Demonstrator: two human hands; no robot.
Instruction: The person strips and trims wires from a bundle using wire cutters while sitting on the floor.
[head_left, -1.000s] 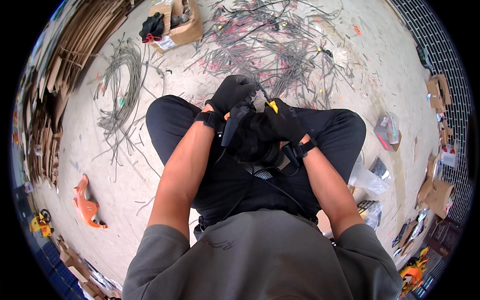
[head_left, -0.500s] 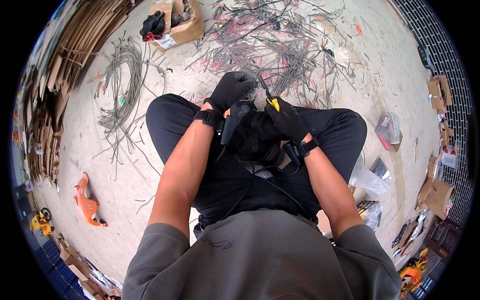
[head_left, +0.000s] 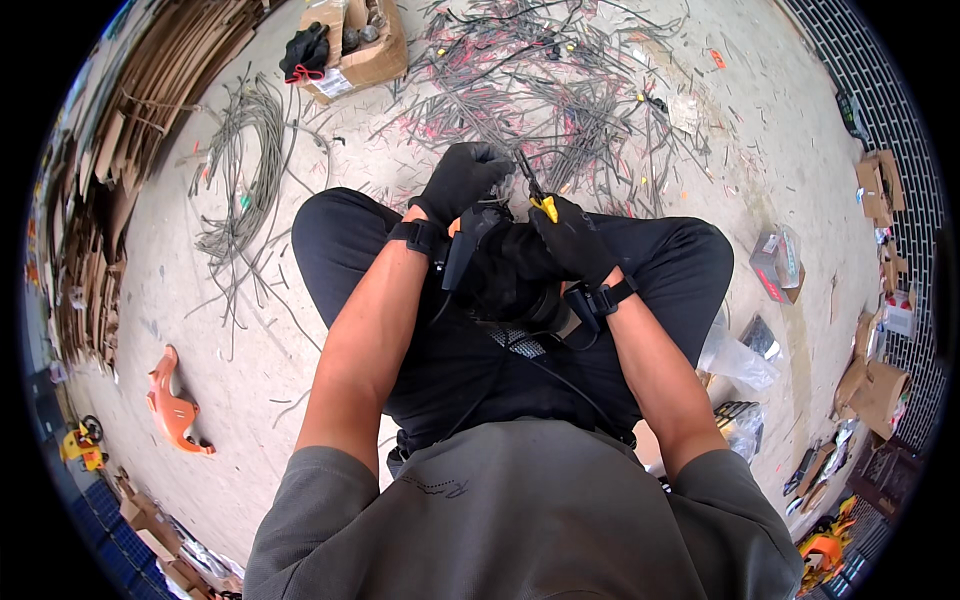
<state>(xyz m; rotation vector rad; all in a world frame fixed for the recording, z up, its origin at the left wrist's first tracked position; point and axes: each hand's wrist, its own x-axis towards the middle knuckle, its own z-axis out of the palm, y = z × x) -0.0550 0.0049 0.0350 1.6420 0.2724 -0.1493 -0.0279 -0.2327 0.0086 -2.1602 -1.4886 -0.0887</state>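
Note:
I sit cross-legged, wearing black gloves. My left hand (head_left: 462, 180) is closed near the middle, its fingertips pinched on something small or thin that I cannot make out. Just right of it, my right hand (head_left: 573, 243) grips a yellow-handled tool (head_left: 544, 208), whose dark narrow end points up beside my left fingers. Below both hands, a dark bundled mass (head_left: 515, 275) fills my lap; I cannot tell its parts apart. Black devices (head_left: 460, 258) with cords are strapped at my wrists.
A cardboard box (head_left: 365, 65) with black gloves on it, loose cables (head_left: 240, 175) and scattered wire scraps (head_left: 510, 90) lie ahead. Stacked cardboard (head_left: 120, 190) lines the left, near an orange plastic panel (head_left: 173, 400). A carton (head_left: 775, 260), plastic bags (head_left: 735, 355) and boxes lie right.
Both hands have risen slightly from a second ago, and the tool's dark end shows more, pointing up. Little differs from half a second ago.

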